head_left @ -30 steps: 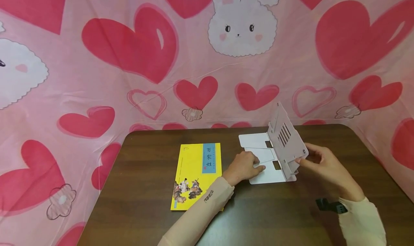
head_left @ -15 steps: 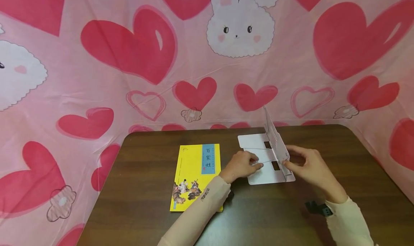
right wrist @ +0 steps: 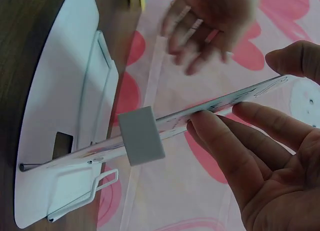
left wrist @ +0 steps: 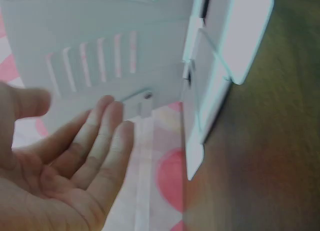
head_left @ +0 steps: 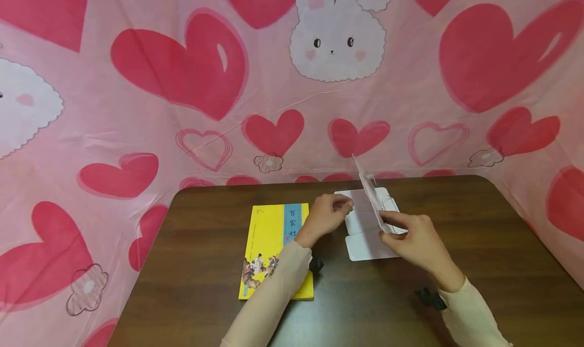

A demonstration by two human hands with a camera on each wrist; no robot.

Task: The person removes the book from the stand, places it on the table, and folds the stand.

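A white folding book stand (head_left: 358, 220) lies base-down on the table, its slotted panel (left wrist: 95, 61) raised and tilted to the left. My right hand (head_left: 417, 240) pinches the panel's near edge; the right wrist view has fingers (right wrist: 220, 146) against one face and the thumb by the edge. My left hand (head_left: 324, 212) hovers by the panel's left side with loosely bent fingers, holding nothing. A gap separates it from the panel in the right wrist view. A small wire prop (right wrist: 102, 183) sticks out near the hinge.
A yellow book (head_left: 269, 240) with a blue title strip lies left of the stand, partly under my left forearm. The brown table (head_left: 191, 266) ends at a pink cloth (head_left: 274, 93) printed with hearts and rabbits.
The panel has swung left, from leaning right to leaning over the base, with my right hand following. My left hand has lifted off the base and moved back and left.
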